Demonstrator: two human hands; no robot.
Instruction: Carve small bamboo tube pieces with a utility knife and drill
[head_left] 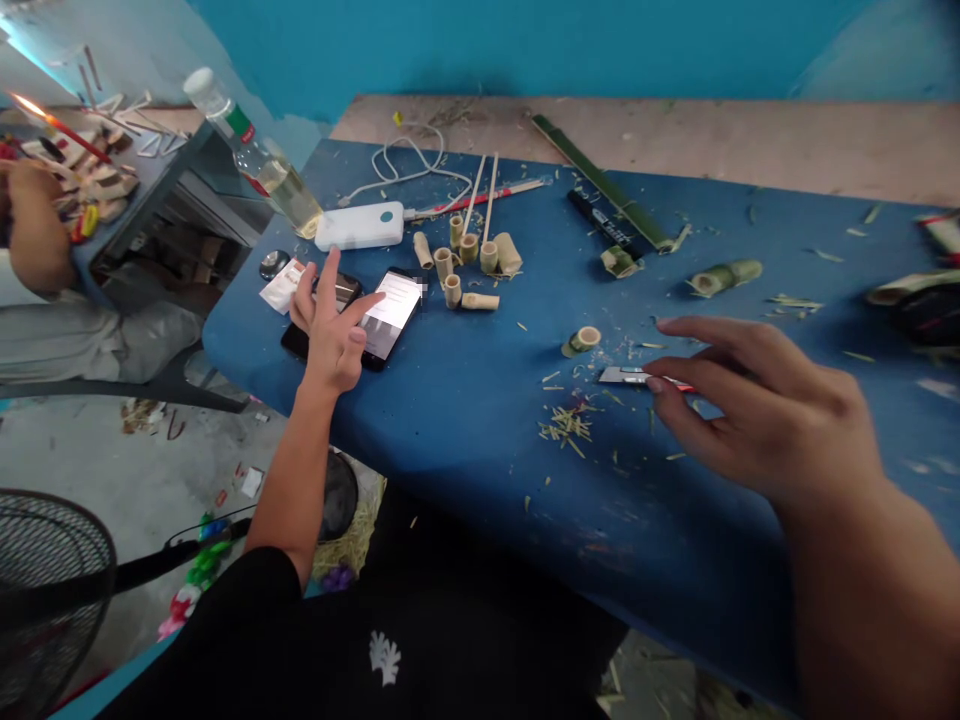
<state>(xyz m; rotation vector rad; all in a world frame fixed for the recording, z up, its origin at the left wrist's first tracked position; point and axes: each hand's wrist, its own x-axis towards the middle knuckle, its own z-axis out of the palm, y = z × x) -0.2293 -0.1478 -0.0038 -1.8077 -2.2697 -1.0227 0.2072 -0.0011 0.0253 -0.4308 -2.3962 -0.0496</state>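
Observation:
My left hand (332, 325) hovers with fingers spread over a smartphone (390, 315) with a lit screen, lying near the left end of the blue table (480, 420); the thumb is close to the screen. My right hand (750, 405) reaches from the right, fingers apart, with its fingertips at a small utility blade (626, 376) with a red handle lying flat on the table. Whether the fingers touch the blade is unclear. Several short cut bamboo tubes (465, 265) lie beyond the phone, and one bamboo ring (583, 340) sits near the blade.
A white power bank (358, 225) with a cable, thin sticks (480, 195), a black marker (600, 225), a green bamboo strip (600, 180) and bamboo shavings (566, 425) lie on the table. A clear bottle (255, 155) stands at far left. Another person's arm (34, 235) shows left; a fan (45, 590) stands below.

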